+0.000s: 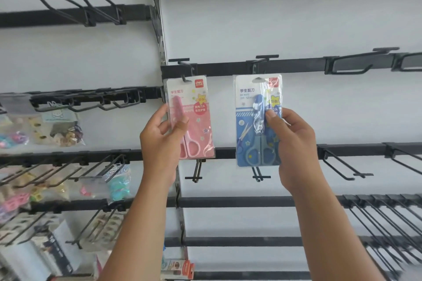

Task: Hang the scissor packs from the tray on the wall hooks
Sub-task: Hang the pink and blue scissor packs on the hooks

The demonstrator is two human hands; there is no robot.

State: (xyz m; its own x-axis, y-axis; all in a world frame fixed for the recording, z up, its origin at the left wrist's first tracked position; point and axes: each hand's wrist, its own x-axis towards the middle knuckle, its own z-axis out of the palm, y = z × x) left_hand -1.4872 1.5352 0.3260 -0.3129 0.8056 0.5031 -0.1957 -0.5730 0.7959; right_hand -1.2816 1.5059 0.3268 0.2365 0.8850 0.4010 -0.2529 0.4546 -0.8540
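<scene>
Scissor packs, pink [191,118] in your left hand [159,141], blue [258,121] in your right hand [294,143], look light and stiff; each is pinched mid-card, seemingly already hooked.

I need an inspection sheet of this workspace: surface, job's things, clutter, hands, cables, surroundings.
Surface: white wall panel with black rails and hooks; most hooks at right bare.
Job's things: pink scissor pack at a hook; blue scissor pack at the next hook; tray not in view.
Clutter: bagged small goods hanging at left.
Hands: left hand holds pink pack; right hand holds blue pack.
Cables: nothing seen.
Surroundings: boxed goods below.
</scene>
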